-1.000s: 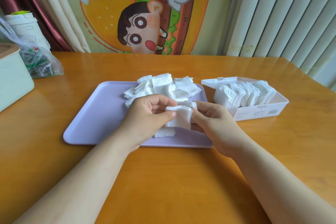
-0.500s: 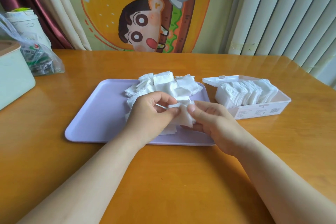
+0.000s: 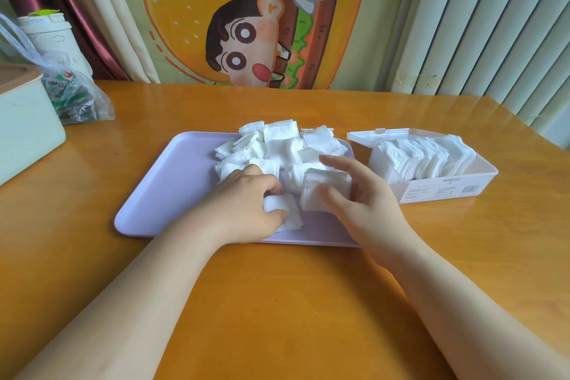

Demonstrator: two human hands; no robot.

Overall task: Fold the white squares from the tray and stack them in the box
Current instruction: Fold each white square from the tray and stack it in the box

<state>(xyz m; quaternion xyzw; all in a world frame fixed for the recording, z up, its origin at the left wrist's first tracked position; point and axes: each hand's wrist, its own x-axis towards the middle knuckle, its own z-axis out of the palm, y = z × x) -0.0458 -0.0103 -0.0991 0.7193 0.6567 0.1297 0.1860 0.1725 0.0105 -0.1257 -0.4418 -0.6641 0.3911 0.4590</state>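
A lilac tray lies in the middle of the wooden table with a loose heap of white squares at its far right. My right hand holds a folded white square upright between thumb and fingers, just above the tray's right part. My left hand lies low on the tray, fingers curled round another white square that rests flat there. To the right stands the clear box, lid open, holding a row of folded squares.
A pale green container and a plastic bag sit at the table's left edge, with a white tub behind them. Curtains and a cartoon hanging back the table. Bare wood lies in front of the tray.
The two hands, together on one square before, have parted. My right hand has moved right with the folded square; my left hand has dropped onto another square on the tray.
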